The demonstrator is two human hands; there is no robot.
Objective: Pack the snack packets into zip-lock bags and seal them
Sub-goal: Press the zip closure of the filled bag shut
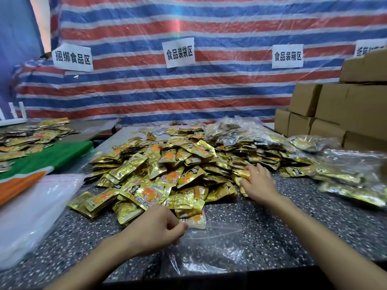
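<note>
The snack packets point(167, 164) lie in a loose gold heap across the middle of the speckled surface point(293, 222). One clear zip-lock bag point(211, 250) lies flat just in front of the heap, nearest the person. The left hand point(155, 227) sits at the bag's far left corner. Its grip is closed to a pinch of thumb against curled fingers, seemingly on the film at the mouth — though a packet touches the same spot and the film is hard to make out. The right hand point(257, 183) is at the heap's right edge, its grip half closed, with fingers bent round a few packets.

The foil looks slick, so a loose handful may shed packets on the way across. The bag seems held at one corner only and lies flat — packets could catch on the lip or shove the bag along the surface instead of entering. A packet left across the zip track would likely stop the seal from closing.
</note>
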